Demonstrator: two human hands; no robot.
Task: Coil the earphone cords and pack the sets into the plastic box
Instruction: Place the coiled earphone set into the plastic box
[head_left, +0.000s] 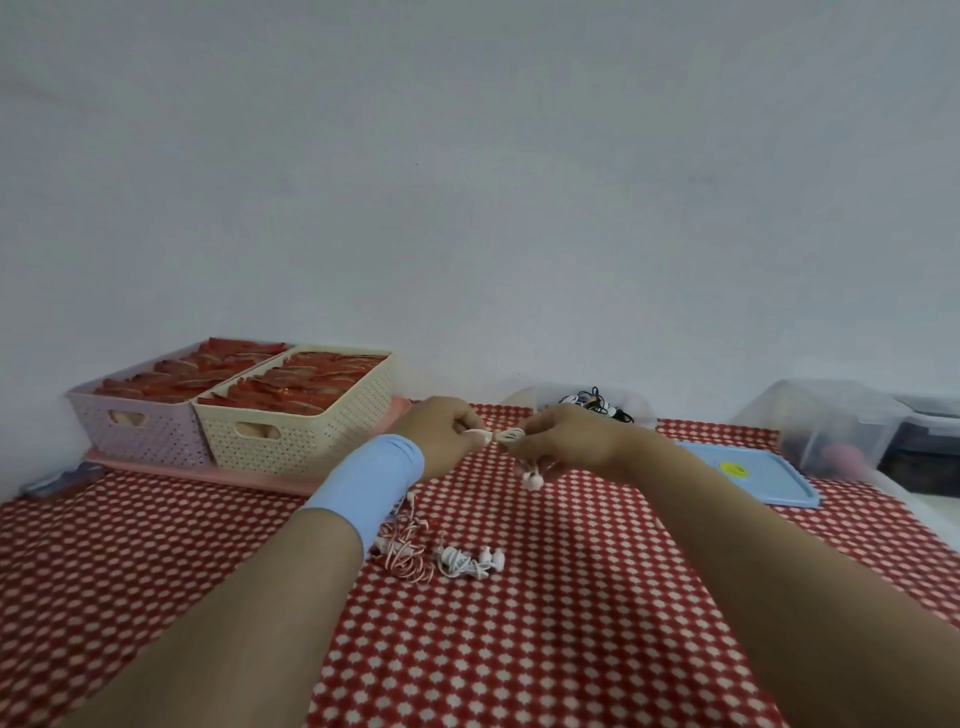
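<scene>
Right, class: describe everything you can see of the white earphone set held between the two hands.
The white earphone set has a thin, plastic-looking cord, bunched into a small bundle above the red patterned cloth. The left hand and right hand pinch it from either side. Its white earbuds dangle below the right hand.

We find no text, brand, number or sign that we can read anywhere here. The one candidate is a round yellow sticker on the blue lid lying flat on the red patterned cloth, at the right; it may carry dark printing, but at this blur we cannot make out a single letter.
</scene>
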